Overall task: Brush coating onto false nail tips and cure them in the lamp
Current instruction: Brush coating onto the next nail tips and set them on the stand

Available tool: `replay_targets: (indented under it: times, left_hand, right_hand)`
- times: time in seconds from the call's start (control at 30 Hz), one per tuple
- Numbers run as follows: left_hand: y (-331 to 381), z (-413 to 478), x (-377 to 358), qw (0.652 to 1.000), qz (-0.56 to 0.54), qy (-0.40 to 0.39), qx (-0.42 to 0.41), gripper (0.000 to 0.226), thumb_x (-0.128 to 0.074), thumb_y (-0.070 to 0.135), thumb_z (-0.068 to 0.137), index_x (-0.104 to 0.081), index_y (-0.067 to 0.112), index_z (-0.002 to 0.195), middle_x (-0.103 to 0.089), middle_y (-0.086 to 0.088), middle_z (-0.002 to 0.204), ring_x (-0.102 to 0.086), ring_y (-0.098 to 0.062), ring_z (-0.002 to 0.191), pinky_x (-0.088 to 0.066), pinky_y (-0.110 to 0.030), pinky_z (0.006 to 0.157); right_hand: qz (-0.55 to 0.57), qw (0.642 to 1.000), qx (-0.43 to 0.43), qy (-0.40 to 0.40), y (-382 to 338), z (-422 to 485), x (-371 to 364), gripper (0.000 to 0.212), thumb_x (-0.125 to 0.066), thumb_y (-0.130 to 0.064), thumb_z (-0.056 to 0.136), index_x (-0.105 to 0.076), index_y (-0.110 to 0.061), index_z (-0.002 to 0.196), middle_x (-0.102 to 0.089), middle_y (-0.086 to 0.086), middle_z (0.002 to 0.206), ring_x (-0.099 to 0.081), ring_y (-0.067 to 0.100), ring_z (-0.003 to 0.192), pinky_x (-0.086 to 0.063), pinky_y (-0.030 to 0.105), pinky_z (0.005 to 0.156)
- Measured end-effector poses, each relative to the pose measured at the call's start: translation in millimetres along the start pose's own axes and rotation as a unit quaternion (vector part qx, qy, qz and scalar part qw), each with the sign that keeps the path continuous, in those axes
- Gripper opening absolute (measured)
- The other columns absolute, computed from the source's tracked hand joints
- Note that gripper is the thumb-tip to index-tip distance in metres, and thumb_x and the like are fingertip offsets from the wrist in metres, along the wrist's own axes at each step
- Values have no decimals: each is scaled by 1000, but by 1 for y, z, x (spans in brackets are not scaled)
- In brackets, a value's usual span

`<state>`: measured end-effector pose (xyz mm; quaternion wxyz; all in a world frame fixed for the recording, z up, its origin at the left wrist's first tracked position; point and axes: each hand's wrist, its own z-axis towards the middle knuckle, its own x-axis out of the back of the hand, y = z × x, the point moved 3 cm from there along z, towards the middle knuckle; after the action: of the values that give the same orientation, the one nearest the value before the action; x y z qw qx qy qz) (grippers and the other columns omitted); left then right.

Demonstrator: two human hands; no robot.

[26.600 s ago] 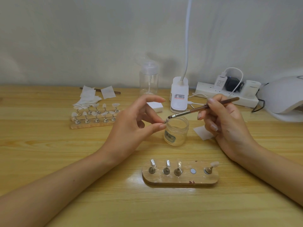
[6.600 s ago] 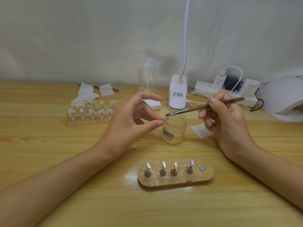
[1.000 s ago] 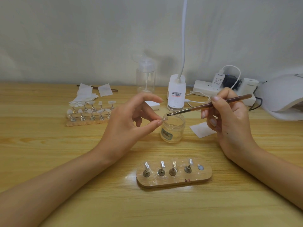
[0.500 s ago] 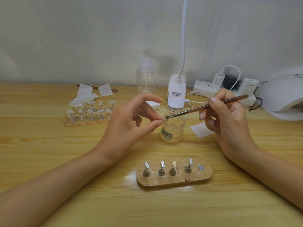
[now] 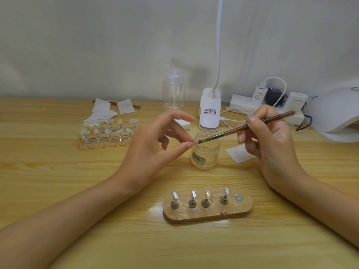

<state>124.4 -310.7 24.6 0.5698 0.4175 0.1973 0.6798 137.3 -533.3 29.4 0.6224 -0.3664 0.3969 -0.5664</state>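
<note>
Two hands above tabletop (image 5: 58, 191) centre: left hand (image 5: 153, 146) pinches nail tip (image 5: 193, 141) over open jar (image 5: 206, 154); right hand (image 5: 272, 140) grips brush (image 5: 252, 126), bristles (image 5: 200, 141) touching the tip; curing lamp (image 5: 338, 113) at tabletop's right edge.

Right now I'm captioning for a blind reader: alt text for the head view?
A left hand pinches a small nail tip near an open glass jar while the right hand touches a thin brush to it. Nearer, a wooden stand holds four more tips.
</note>
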Motion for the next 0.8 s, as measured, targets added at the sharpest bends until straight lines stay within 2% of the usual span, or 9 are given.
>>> replay_targets:
  times: [0.17,0.27,0.5,0.67,0.8]
  left_hand:
    - [0,0,-1,1000,3,2,-2,37,-78,5,86,-64,17,118,-74,7,85,-71,-14,88,-46,-39,59]
    - [-1,0,-1,1000,-1,3,0,36,-78,4,86,-64,17,116,-74,7,85,-71,-14,88,-45,-40,59]
    - [-2,0,-1,1000,-2,3,-1,32,-77,5,86,-64,17,113,-74,7,85,-70,-13,88,-45,-39,58]
    - [-2,0,-1,1000,3,3,-8,33,-78,6,86,-64,17,114,-74,8,86,-70,-13,88,-44,-44,59]
    - [-2,1,-1,1000,10,3,-13,34,-78,6,87,-64,19,114,-74,9,86,-70,-11,88,-45,-39,59]
  right_hand:
    - [22,1000,0,18,-1,1,3,25,-53,-20,98,-48,-21,73,-59,0,58,-43,8,48,-29,16,42]
    - [41,999,6,-2,-1,1,1,22,-54,-24,93,-50,-24,71,-60,2,59,-42,7,46,-29,17,43]
    - [8,1000,-14,11,2,2,2,27,-51,-13,100,-47,-20,74,-60,2,58,-35,9,43,-28,16,41]
    - [41,999,6,-2,-1,2,0,21,-54,-22,93,-48,-21,73,-60,3,59,-38,7,44,-30,16,42]
    - [24,1000,0,-8,1,2,-1,27,-54,-18,97,-49,-24,71,-60,3,59,-38,7,44,-30,15,41]
